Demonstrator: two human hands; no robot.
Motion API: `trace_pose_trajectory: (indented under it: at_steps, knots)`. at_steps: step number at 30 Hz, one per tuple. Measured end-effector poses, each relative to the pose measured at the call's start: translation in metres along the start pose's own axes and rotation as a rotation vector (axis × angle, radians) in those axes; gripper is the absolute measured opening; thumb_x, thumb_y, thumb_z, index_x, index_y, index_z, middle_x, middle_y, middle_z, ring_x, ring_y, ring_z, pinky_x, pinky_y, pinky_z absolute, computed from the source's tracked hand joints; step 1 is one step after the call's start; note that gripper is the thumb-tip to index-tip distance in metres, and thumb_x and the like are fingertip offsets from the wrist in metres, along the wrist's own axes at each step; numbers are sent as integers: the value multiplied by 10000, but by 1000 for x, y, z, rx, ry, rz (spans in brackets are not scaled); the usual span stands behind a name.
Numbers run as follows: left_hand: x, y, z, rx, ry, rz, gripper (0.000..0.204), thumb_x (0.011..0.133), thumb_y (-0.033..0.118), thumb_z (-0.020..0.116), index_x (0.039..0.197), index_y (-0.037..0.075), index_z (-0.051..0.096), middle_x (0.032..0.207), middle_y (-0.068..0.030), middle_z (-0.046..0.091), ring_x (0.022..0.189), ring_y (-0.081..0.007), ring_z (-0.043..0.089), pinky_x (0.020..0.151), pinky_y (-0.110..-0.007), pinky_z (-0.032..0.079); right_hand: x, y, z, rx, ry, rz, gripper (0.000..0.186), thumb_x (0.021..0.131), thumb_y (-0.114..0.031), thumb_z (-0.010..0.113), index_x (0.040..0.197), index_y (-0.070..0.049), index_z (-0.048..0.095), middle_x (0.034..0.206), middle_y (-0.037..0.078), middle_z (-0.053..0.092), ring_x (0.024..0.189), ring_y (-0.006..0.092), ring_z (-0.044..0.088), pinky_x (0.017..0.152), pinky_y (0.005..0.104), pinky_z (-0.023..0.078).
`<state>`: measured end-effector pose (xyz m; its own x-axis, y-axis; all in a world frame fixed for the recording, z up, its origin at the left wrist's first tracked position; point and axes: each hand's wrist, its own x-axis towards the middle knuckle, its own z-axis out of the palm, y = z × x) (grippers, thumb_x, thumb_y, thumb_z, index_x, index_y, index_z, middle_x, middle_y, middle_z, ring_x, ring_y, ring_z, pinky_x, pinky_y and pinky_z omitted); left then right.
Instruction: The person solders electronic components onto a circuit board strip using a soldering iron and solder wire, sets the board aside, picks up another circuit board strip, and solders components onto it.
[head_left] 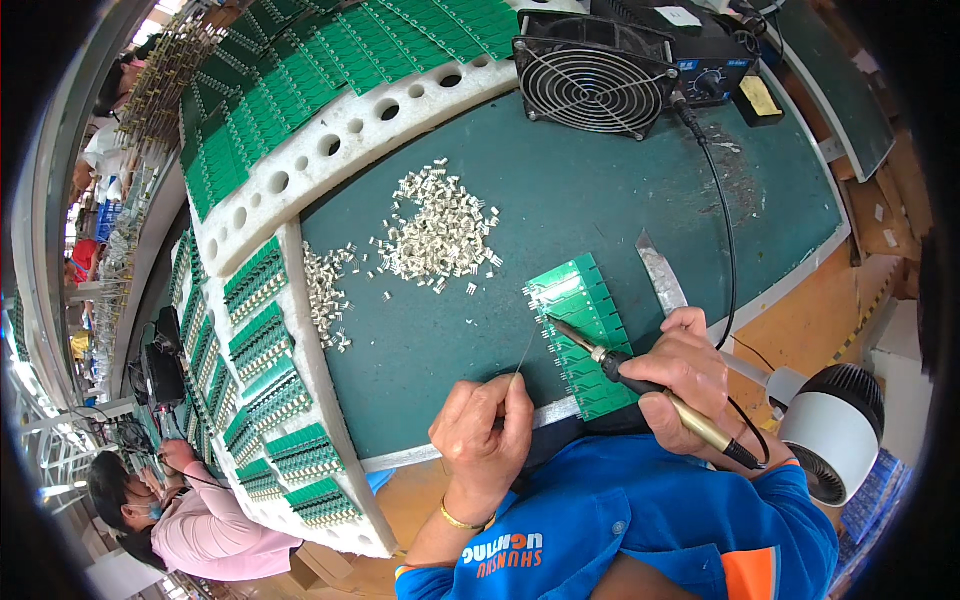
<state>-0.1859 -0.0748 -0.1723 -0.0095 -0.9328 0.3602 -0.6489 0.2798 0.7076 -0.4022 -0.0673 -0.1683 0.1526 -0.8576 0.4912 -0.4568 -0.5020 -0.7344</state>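
Observation:
My left hand [480, 430] pinches a thin solder wire [525, 352] that rises toward the left edge of a green circuit-board panel [582, 295]. My right hand [680, 375] grips a soldering iron [703, 425], its tip at small pins along that same edge; whether tip and wire touch is too small to tell. The panel lies on the dark green mat [390, 360]. A flat metal blade [658, 265] lies right of it. Piles of small white connectors [430, 235] sit beyond my hands.
Foam racks [330, 142] of boards stand behind and left. A black fan [590, 90] and soldering station [705, 80] sit at the back, a cord running down. A white fan [832, 430] is at right. A co-worker in pink [215, 520] works at lower left.

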Motion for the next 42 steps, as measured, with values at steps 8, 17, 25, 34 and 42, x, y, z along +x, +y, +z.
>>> trace_pose_trajectory:
  at_steps: [8,17,25,34,42]
  knots:
    - [1,-1,1,-2,2,11,76,763,-37,735,755,19,684,587,-48,540,500,-142,473,455,-281,352,0,0,0,-28,-9,-42,272,920,-333,650,964,-65,677,663,15,618,565,186,524,759,400,392]
    - [2,-1,2,-8,11,22,77,766,-36,738,757,17,683,589,-51,533,497,-141,470,452,-281,347,4,3,0,-19,-10,-39,255,916,-318,657,949,-66,675,683,24,640,569,186,526,754,398,384]
    - [4,0,4,-24,2,31,79,770,-40,740,765,17,686,588,-47,535,492,-127,486,448,-267,359,5,4,1,-23,-13,-32,223,912,-282,664,928,-60,673,687,30,645,564,188,526,737,391,377]
    - [3,0,4,-38,-10,16,84,771,-45,737,765,18,682,594,-48,548,491,-126,489,446,-267,361,4,2,-1,-16,-2,-10,233,913,-295,661,916,-63,676,673,27,639,549,185,520,737,388,382]
    - [2,1,3,-20,-10,20,93,763,-49,738,756,22,678,594,-49,549,499,-139,493,456,-276,365,1,0,-2,-14,-13,-5,249,920,-317,653,921,-69,679,673,21,631,557,182,520,755,393,384]
